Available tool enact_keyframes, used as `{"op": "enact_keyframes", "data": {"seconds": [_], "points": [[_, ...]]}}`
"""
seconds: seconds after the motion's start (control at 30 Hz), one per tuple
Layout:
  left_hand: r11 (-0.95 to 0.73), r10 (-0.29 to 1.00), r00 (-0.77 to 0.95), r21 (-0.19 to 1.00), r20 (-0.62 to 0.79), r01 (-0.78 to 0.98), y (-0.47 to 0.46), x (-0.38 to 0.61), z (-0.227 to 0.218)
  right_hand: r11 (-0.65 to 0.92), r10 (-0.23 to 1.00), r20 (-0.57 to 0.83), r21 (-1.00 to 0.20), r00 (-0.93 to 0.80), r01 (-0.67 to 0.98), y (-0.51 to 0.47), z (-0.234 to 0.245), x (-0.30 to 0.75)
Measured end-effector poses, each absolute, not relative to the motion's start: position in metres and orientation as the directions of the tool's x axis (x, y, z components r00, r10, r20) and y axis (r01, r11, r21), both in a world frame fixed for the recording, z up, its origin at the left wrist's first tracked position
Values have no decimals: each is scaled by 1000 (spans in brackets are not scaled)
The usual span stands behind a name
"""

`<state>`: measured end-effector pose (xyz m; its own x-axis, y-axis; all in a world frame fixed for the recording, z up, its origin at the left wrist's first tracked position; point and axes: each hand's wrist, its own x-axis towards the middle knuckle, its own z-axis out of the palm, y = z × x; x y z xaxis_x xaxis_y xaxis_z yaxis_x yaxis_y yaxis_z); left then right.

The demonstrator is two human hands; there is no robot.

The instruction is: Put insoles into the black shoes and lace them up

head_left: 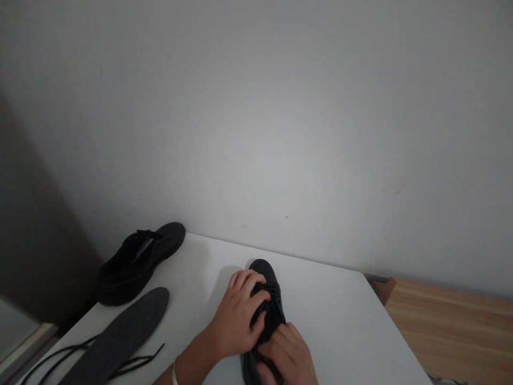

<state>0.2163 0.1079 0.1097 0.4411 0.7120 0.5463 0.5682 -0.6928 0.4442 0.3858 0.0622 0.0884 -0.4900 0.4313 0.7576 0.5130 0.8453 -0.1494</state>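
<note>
A black shoe (267,278) lies on the white table (336,315), toe pointing away from me. My left hand (236,318) is closed over its left side and laces, fingers curled onto the tongue. My right hand (286,355) grips the shoe nearer the opening, fingers bent onto the laces. A second black shoe (138,259) rests at the table's far left corner, unlaced. A dark insole (120,337) lies flat in front of it, with a loose black lace (80,355) beside it.
A plain white wall (256,133) rises right behind the table. A wooden surface (452,331) sits lower to the right of the table edge. A dark panel (32,240) stands at the left.
</note>
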Motion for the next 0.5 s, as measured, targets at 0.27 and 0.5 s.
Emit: {"op": "enact_keyframes", "data": {"seconds": [0.27, 0.5], "points": [[-668, 743, 444, 508, 501, 544, 108, 218, 109, 643, 695, 716, -579, -65, 502, 97, 110, 410], [-678, 734, 354, 598, 579, 428, 107, 224, 96, 645, 737, 668, -653, -100, 396, 99, 83, 422]]}}
